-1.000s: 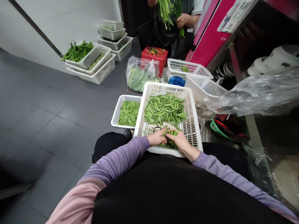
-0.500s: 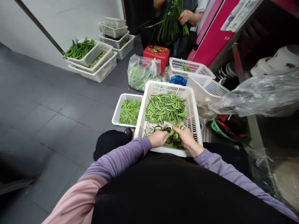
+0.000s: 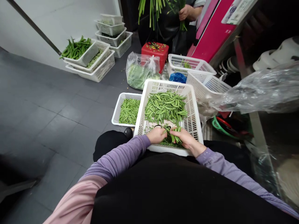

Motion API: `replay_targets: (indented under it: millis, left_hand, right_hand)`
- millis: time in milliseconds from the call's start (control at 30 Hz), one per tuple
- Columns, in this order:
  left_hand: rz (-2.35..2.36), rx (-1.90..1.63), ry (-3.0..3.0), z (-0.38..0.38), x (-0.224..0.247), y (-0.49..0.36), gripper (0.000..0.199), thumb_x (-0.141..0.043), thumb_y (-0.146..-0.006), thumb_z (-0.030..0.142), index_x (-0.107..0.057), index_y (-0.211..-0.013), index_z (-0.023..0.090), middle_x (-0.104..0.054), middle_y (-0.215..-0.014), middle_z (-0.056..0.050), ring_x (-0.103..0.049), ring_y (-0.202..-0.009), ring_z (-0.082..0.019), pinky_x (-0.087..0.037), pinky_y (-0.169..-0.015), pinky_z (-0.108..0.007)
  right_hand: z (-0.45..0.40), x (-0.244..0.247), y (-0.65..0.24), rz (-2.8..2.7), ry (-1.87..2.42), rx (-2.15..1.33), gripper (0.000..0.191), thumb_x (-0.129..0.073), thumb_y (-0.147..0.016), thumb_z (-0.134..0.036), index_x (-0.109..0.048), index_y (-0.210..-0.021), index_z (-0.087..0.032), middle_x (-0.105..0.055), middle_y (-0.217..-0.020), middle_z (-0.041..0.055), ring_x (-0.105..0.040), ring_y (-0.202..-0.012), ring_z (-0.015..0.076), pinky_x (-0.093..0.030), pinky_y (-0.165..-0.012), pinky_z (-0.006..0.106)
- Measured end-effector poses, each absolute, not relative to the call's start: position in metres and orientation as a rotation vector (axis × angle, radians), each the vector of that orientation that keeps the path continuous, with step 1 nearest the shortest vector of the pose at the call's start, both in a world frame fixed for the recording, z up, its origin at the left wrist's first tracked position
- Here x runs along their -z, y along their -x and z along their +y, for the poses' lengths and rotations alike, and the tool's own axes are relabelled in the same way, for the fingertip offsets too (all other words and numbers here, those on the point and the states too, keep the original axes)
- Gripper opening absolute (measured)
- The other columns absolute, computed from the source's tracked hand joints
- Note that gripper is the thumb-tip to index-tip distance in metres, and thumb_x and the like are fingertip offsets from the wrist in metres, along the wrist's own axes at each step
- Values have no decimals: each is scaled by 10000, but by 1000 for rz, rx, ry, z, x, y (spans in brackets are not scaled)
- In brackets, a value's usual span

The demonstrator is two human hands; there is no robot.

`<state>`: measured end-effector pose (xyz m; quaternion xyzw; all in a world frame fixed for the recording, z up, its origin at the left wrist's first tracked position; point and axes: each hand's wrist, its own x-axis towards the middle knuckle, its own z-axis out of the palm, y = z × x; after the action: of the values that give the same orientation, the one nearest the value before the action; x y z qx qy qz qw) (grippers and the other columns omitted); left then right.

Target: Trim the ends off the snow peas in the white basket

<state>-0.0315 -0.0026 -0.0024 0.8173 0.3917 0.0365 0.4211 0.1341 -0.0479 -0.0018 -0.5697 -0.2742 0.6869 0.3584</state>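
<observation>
My left hand (image 3: 157, 135) is closed over the near part of a large white basket (image 3: 197, 123); whatever its fingers pinch is too small to make out. Just right of it, my right hand (image 3: 184, 137) holds several green pea pods (image 3: 175, 135). A heap of pods (image 3: 165, 106) fills the basket's far half. Under my hands lie green trimmings (image 3: 169, 143), and black scissors handles (image 3: 158, 126) show in part beside my left hand. To the left, a smaller white basket (image 3: 115, 115) holds more pods.
Beyond stand a bag of greens (image 3: 139, 74), a red box (image 3: 155, 56) and white baskets (image 3: 203, 69). Stacked baskets (image 3: 102, 73) line the wall. Another person's hand (image 3: 185, 12) holds long green stems. Clear plastic (image 3: 261, 90) hangs at right.
My hands have drawn slightly apart, and the pods in my right hand now point more upright. The other person's stems have swung up and left. The view has shifted a little.
</observation>
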Motion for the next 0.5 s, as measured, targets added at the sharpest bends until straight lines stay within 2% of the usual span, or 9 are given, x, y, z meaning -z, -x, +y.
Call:
replay_targets:
  millis: [100, 200, 267, 333, 400, 500]
  left_hand:
    - [1375, -92, -1844, 19, 14, 39, 292, -315, -837, 239, -578, -848, 113, -581, -598, -29, -527, -494, -106, -419, -554, -220]
    - [1539, -119, -1914, 27, 18, 45, 276, -336, -834, 229, -579, -909, 121, -609, -713, -67, -574, -644, -138, -429, -619, -233]
    - [1488, -159, -2118, 20, 13, 44, 301, -387, -801, 175, -535, -1063, 161, -600, -894, -74, -575, -757, -140, -428, -685, -234]
    - [1316, -155, -2332, 6, 6, 40, 456, -410, -771, 131, -415, -1217, 226, -545, -1037, -66, -567, -795, -132, -428, -704, -229]
    - [1102, -92, -2492, -8, -2, 35, 504, -422, -774, 156, -354, -1262, 259, -511, -1072, -59, -560, -821, -137, -432, -702, -229]
    - [905, 29, -2587, -18, -7, 30, 424, -429, -799, 260, -395, -1222, 256, -523, -1019, -54, -554, -852, -157, -438, -698, -237]
  right_hand:
    - [-51, -5, -141, -641, 1366, -1937, 280, -717, -562, -275, -557, -768, -174, -568, -567, -28, -510, -440, 101, -408, -367, 212]
    - [-55, -5, -150, -553, 1330, -1949, 268, -704, -585, -263, -551, -789, -181, -576, -596, -25, -523, -471, 103, -406, -383, 208]
    - [-56, -2, -155, -523, 1350, -1947, 263, -699, -590, -257, -552, -792, -175, -575, -590, -22, -520, -466, 102, -395, -376, 204]
    - [-58, 2, -159, -505, 1387, -1967, 259, -692, -595, -251, -556, -799, -168, -583, -593, -14, -516, -453, 99, -385, -365, 200]
    - [-60, 3, -160, -497, 1407, -1995, 241, -681, -601, -248, -561, -792, -164, -592, -597, -6, -510, -440, 96, -380, -360, 198]
    - [-62, 1, -159, -521, 1405, -2054, 190, -660, -611, -245, -564, -749, -157, -601, -596, 3, -497, -424, 90, -379, -363, 200]
